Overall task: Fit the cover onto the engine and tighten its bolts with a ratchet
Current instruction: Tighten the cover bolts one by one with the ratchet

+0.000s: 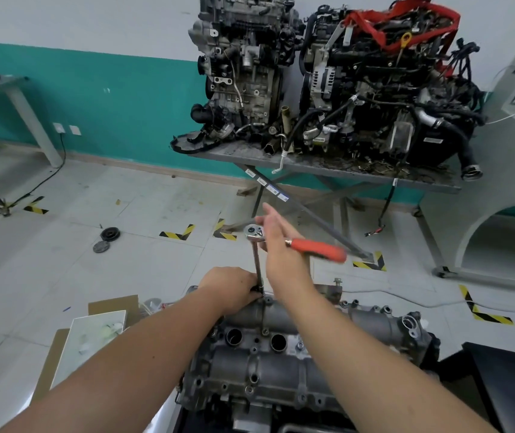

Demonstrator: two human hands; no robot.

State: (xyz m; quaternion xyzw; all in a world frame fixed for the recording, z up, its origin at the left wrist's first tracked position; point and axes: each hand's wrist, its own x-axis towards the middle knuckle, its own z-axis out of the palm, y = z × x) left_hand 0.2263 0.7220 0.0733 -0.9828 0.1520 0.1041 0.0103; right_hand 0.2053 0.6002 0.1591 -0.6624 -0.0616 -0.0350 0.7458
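The grey metal cover [268, 367] lies on top of the engine at the bottom centre, with several bolt holes and two round bores showing. A ratchet [315, 248] with a red handle and chrome head stands on a long extension bar [257, 264] that reaches down to the cover's far edge. My left hand [234, 290] grips the bottom of the extension bar at the socket. My right hand [281, 245] is by the ratchet's shaft just behind the head, fingers stretched out straight; the red handle sticks out to its right and is blurred.
Two bare engines [328, 79] stand on a dirty steel table [312, 165] against the teal wall ahead. Cardboard and a white tray [93, 339] lie on the floor to the left. A black pulley [110, 234] and a disc lie further out. A black box [512, 382] sits at right.
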